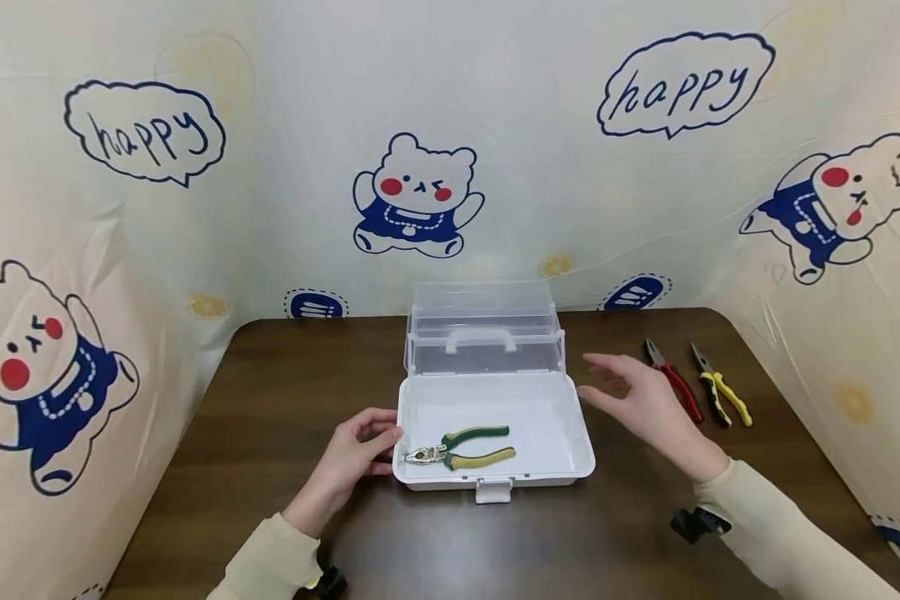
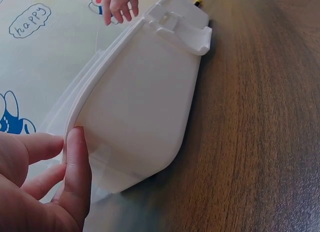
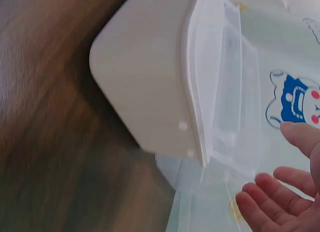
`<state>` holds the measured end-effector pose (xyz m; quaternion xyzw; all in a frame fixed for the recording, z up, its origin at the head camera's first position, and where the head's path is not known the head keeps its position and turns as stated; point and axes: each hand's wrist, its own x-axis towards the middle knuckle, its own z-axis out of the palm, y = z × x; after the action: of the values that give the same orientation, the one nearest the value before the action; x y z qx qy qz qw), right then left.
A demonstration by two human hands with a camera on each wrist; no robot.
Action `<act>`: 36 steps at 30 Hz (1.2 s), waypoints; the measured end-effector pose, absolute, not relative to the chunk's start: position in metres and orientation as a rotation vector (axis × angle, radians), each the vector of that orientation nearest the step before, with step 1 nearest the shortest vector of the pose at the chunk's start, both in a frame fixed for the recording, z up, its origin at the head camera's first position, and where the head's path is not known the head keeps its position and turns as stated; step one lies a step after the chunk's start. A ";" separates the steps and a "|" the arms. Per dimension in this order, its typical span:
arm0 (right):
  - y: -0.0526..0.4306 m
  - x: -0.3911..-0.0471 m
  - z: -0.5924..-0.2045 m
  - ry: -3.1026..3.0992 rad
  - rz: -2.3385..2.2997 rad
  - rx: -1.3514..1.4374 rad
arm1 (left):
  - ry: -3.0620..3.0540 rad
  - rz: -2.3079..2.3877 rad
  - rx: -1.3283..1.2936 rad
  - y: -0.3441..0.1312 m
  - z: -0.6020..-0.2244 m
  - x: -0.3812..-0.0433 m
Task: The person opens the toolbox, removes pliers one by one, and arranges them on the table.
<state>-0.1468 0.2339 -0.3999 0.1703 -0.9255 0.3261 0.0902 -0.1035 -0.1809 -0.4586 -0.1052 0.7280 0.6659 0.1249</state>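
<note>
A white toolbox (image 1: 540,425) lies open on the table, its clear lid (image 1: 487,300) tilted up at the back. Inside, at the left, is a pair of combination pliers (image 1: 480,458) with green and yellow handles. My left hand (image 1: 348,458) grips the box's left rim; the left wrist view has its fingertips (image 2: 76,147) against the outer wall. Right of the box, my right hand (image 1: 645,408) is held in the air with fingers extended, touching nothing. In the right wrist view its spread fingers (image 3: 270,207) are apart from the box.
Red-handled long-nose pliers (image 1: 678,387) and yellow-and-black long-nose pliers (image 1: 716,392) lie on the table's right side, beyond my right hand. A white latch (image 1: 493,492) juts from the box's front. A printed curtain (image 1: 525,167) encloses the back and sides of the brown table (image 1: 270,392).
</note>
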 end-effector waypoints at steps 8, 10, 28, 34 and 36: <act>0.210 -0.140 -0.404 -2.705 1.049 0.702 | 2.128 1.941 -0.312 -0.180 -0.458 -0.104; 0.205 -0.139 -0.404 -2.694 1.088 0.767 | 2.132 1.940 -0.305 -0.180 -0.457 -0.105; 0.163 -0.137 -0.420 -2.770 1.119 1.341 | 2.138 1.923 -0.302 -0.179 -0.460 -0.100; 0.149 -0.142 -0.420 -2.781 0.994 1.486 | 2.140 1.916 -0.294 -0.180 -0.459 -0.102; 0.144 -0.143 -0.421 -2.781 0.958 1.529 | 2.144 1.922 -0.297 -0.180 -0.459 -0.103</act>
<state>-0.1431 0.1445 -0.4207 0.4595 -0.8357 0.2880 -0.0867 -0.1027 -0.1797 -0.4590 -0.1017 0.7350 0.6590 0.1230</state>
